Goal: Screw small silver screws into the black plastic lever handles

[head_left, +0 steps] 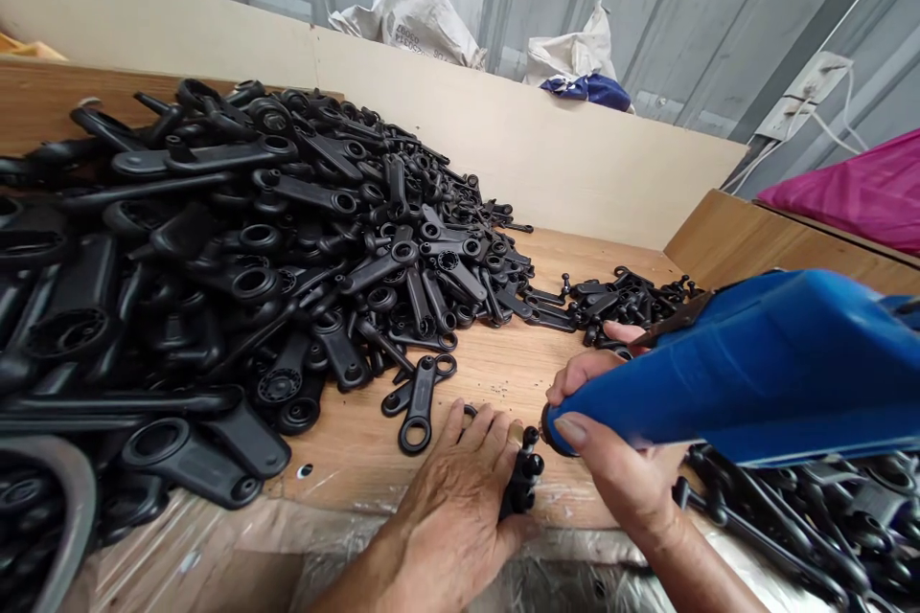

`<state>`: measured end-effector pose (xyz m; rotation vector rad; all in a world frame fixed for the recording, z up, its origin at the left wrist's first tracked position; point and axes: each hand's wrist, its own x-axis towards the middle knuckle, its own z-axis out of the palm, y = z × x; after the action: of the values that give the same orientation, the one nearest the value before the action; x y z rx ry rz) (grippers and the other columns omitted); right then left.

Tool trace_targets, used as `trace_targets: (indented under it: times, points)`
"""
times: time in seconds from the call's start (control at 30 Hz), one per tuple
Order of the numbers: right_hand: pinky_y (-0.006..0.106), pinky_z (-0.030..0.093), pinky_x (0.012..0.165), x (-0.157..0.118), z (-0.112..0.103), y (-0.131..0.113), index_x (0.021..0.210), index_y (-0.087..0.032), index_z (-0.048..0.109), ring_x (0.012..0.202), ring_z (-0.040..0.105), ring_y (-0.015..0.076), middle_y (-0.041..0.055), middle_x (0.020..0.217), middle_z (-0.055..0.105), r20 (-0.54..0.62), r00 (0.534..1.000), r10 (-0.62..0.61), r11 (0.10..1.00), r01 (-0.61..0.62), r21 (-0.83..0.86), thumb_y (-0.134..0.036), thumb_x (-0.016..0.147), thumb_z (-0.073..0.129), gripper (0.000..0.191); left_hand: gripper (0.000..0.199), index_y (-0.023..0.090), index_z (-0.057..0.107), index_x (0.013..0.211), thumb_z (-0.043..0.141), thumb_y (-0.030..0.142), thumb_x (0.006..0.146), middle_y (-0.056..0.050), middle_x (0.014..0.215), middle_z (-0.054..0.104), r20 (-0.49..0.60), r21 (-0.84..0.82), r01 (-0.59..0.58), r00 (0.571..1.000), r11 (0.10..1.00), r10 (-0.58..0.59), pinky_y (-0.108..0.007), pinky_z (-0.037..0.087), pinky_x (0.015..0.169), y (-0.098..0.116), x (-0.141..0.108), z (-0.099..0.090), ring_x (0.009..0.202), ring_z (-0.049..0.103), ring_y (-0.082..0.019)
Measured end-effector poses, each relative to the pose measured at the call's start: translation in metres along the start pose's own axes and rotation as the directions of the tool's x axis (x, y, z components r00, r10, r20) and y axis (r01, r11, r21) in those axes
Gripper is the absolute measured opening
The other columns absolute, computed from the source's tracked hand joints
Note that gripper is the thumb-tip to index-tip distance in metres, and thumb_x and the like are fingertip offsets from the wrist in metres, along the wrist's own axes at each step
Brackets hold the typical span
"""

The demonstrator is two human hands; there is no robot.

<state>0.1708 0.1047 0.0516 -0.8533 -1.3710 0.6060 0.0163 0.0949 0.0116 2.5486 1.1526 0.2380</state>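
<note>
My left hand (460, 488) lies back-up on the wooden tabletop, with a few black ring-ended arms (529, 469) held between its thumb and fingers. Their knobbed ends stick out to the right. My right hand (618, 460) grips the narrow end of a blue tapered tool (754, 364). That end has a black rim and points at the held arms, a small gap apart. What is inside the rim is hidden, so the tool's kind is unclear. Just beyond my left fingers lies a loose black ring-ended arm (419, 402).
A large heap of black arms (287, 201) fills the left side. Smaller piles of black arms lie at the back right (625, 297) and at the lower right (826, 517). A pale board (503, 144) walls the back. A curved metal rim (79, 508) stands at lower left.
</note>
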Motion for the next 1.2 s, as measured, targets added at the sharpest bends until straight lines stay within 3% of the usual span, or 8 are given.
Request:
trace_targets:
  times: [0.17, 0.23, 0.5, 0.77, 1.2]
  points:
    - [0.033, 0.049, 0.056, 0.013, 0.000, -0.026, 0.109, -0.025, 0.054, 0.055, 0.058, 0.0174, -0.0042, 0.065, 0.063, -0.239, 0.970, 0.036, 0.983, 0.009, 0.181, -0.028, 0.062, 0.071, 0.051, 0.065, 0.012, 0.037, 0.139, 0.047, 0.053, 0.090, -0.016, 0.146, 0.040, -0.091, -0.024, -0.026, 0.996, 0.999, 0.023, -0.059, 0.017, 0.113, -0.006, -0.002, 0.011, 0.137, 0.030, -0.031]
    - [0.033, 0.048, 0.053, 0.019, 0.000, -0.035, 0.109, -0.023, 0.055, 0.050, 0.057, 0.0176, -0.0044, 0.060, 0.063, -0.278, 0.959, 0.063, 0.972, 0.003, 0.233, -0.030, 0.058, 0.069, 0.053, 0.065, 0.012, 0.036, 0.139, 0.043, 0.055, 0.091, -0.015, 0.145, 0.042, -0.115, -0.022, -0.040, 0.993, 0.999, 0.037, -0.058, 0.019, 0.113, -0.008, -0.003, 0.013, 0.137, 0.030, -0.029]
    - [0.030, 0.047, 0.048, 0.020, 0.005, -0.031, 0.109, -0.025, 0.056, 0.049, 0.057, 0.0176, -0.0038, 0.059, 0.063, -0.194, 0.975, 0.110, 0.965, -0.058, 0.256, -0.029, 0.056, 0.069, 0.055, 0.062, 0.010, 0.036, 0.139, 0.042, 0.052, 0.093, -0.016, 0.147, 0.038, -0.038, 0.015, -0.030, 0.999, 0.999, 0.031, -0.059, 0.017, 0.113, -0.004, -0.002, 0.007, 0.139, 0.025, -0.031]
    - [0.030, 0.046, 0.047, 0.019, 0.004, -0.033, 0.107, -0.025, 0.058, 0.049, 0.057, 0.0176, -0.0039, 0.059, 0.063, -0.181, 0.977, 0.115, 0.964, -0.066, 0.257, -0.029, 0.056, 0.070, 0.052, 0.063, 0.012, 0.036, 0.139, 0.033, 0.056, 0.094, -0.015, 0.147, 0.039, -0.087, 0.008, -0.046, 0.995, 0.999, 0.047, -0.060, 0.017, 0.113, -0.008, -0.003, 0.014, 0.138, 0.026, -0.031]
    - [0.031, 0.048, 0.046, 0.015, 0.004, -0.032, 0.111, -0.025, 0.057, 0.050, 0.058, 0.0186, -0.0035, 0.059, 0.063, -0.146, 0.983, 0.111, 0.970, -0.075, 0.233, -0.031, 0.057, 0.074, 0.057, 0.068, 0.008, 0.030, 0.142, 0.029, 0.057, 0.094, -0.015, 0.149, 0.036, -0.032, -0.018, -0.029, 0.999, 0.999, 0.029, -0.058, 0.013, 0.114, -0.006, -0.002, 0.011, 0.140, 0.023, -0.030]
